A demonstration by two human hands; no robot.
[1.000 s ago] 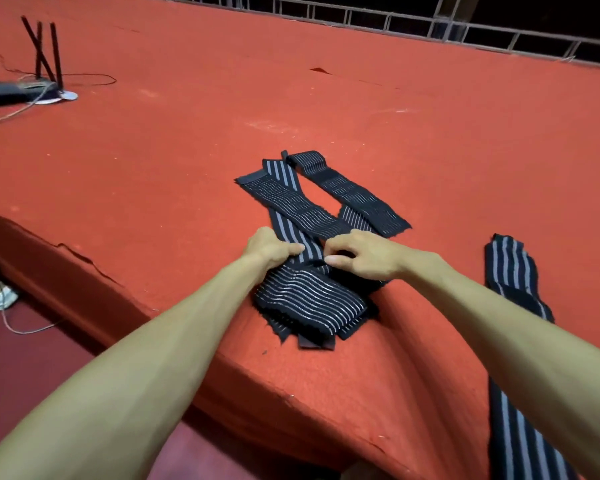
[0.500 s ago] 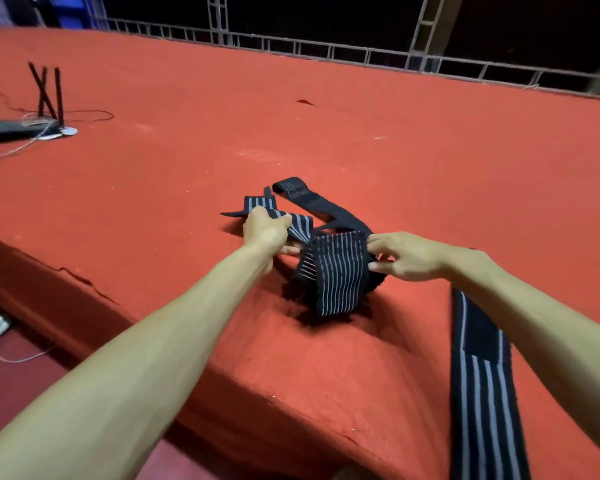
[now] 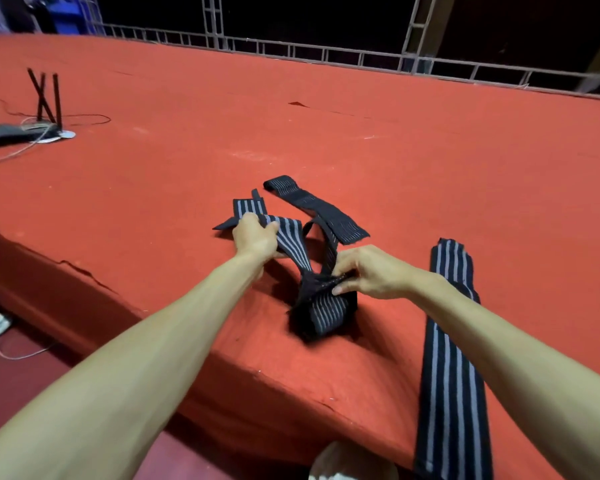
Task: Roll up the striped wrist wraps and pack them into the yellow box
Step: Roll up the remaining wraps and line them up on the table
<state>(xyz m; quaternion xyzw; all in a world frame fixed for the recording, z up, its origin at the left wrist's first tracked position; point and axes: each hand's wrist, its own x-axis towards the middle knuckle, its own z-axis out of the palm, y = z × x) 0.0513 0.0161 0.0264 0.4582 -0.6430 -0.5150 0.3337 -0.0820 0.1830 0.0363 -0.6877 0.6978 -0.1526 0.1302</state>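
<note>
- Striped wrist wraps (image 3: 293, 242) lay in a loose tangle on the red platform (image 3: 326, 133), near its front edge.
- The left hand (image 3: 255, 235) gripped one striped band; the right hand (image 3: 371, 271) pinched the bunched fold lifted just above the surface.
- Another wrap (image 3: 452, 341) lay flat to the right, draped over the edge.
- Open red surface stretched behind them to the far railing (image 3: 326, 55).
</note>
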